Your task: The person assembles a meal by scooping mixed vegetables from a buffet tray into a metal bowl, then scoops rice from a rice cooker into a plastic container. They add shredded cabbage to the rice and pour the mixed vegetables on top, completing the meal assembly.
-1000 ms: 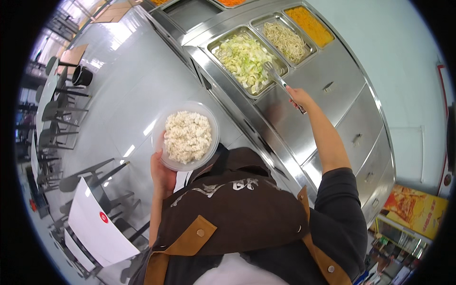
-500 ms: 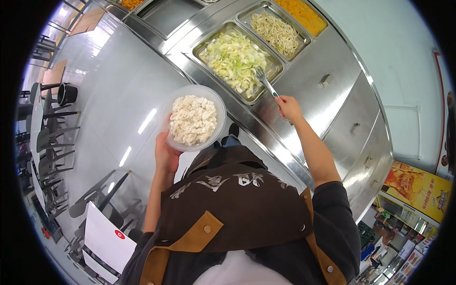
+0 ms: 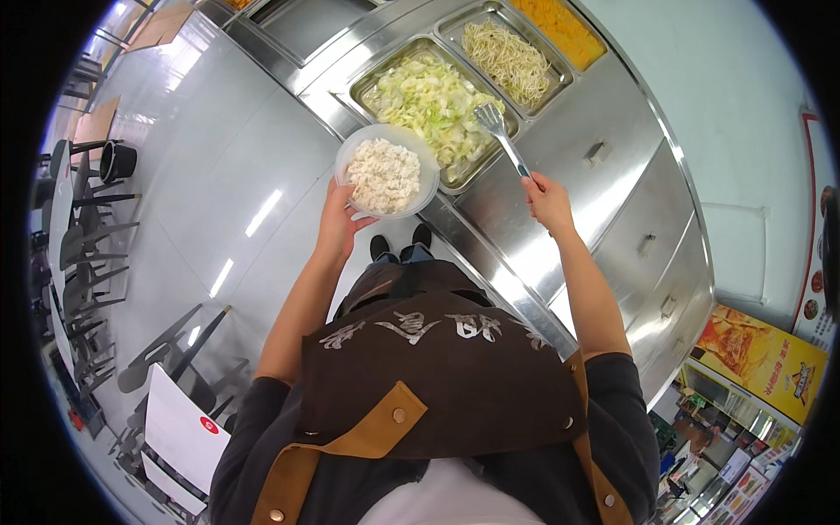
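My left hand (image 3: 337, 220) grips the side of a round, clear plastic bowl (image 3: 430, 179) with white rice (image 3: 383, 175) in it. The bowl is held close to the near left corner of a steel pan (image 3: 357, 87) and overlaps its edge from above. Chopped pale-green cabbage (image 3: 433, 96) fills that pan. My right hand (image 3: 551, 203) is closed round the handle of a slotted metal serving utensil (image 3: 494, 122); whether it is tongs or a spatula I cannot tell. Its head is over the right side of the cabbage pan, with no food visible on it.
Bean sprouts (image 3: 507, 61) and an orange dish (image 3: 564, 31) sit in pans farther along the steel counter (image 3: 569, 166). Left of the counter are tiled floor, grey chairs (image 3: 175, 350), a white table (image 3: 179, 429) and a black bin (image 3: 118, 163). My feet are beside the counter's edge.
The rice bowl has moved right and up, closer to the cabbage pan. The utensil's head has shifted slightly right and away from me, off the cabbage.
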A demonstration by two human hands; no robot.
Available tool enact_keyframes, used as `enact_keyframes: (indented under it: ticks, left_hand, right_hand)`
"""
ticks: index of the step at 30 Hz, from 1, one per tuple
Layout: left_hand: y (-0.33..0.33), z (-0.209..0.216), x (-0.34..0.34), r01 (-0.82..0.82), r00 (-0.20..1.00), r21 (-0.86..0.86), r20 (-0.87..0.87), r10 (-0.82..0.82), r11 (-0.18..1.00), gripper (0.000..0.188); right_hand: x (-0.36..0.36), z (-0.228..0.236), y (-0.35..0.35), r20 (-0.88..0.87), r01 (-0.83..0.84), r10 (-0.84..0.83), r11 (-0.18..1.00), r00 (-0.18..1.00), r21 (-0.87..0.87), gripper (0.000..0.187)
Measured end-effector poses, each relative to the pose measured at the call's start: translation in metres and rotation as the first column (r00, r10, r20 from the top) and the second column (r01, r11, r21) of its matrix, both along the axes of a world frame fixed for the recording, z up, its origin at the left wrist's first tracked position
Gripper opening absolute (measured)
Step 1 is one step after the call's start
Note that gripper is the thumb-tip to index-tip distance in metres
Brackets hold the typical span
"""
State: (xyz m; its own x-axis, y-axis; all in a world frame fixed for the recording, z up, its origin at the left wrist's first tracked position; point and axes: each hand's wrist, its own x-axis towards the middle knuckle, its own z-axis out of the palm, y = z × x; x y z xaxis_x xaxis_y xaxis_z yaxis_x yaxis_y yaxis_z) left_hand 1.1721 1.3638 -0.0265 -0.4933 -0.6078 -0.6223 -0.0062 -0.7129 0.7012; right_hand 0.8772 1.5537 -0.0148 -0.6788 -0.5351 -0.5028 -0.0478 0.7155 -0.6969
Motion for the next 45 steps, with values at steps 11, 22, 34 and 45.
enact_keyframes:
  ticks: [11, 22, 34, 45]
  left_hand:
    - [-0.011, -0.029, -0.060, -0.013, 0.999, 0.044, -0.031, 0.015, 0.999, 0.063]
    - [-0.002, -0.030, -0.076, -0.065, 0.975, 0.057, -0.207, 0.076, 0.996, 0.066]
    - [-0.001, -0.035, -0.083, -0.086, 0.974, 0.083, -0.202, 0.101, 0.993, 0.062]
    - [-0.001, -0.040, -0.081, -0.057, 0.979, 0.031, -0.195, 0.062, 0.998, 0.064]
  right_hand:
    - [-0.014, 0.091, -0.005, -0.334, -0.373, 0.382, 0.923, 0.862, 0.093, 0.024]
    - [0.014, 0.100, -0.025, -0.637, -0.572, 0.711, 0.668, 0.299, 0.477, 0.032]
    - [0.008, 0.109, -0.031, -0.679, -0.544, 0.685, 0.687, 0.264, 0.482, 0.032]
    - [0.003, 0.147, -0.046, -0.478, -0.567, 0.875, 0.433, 0.078, 0.701, 0.028]
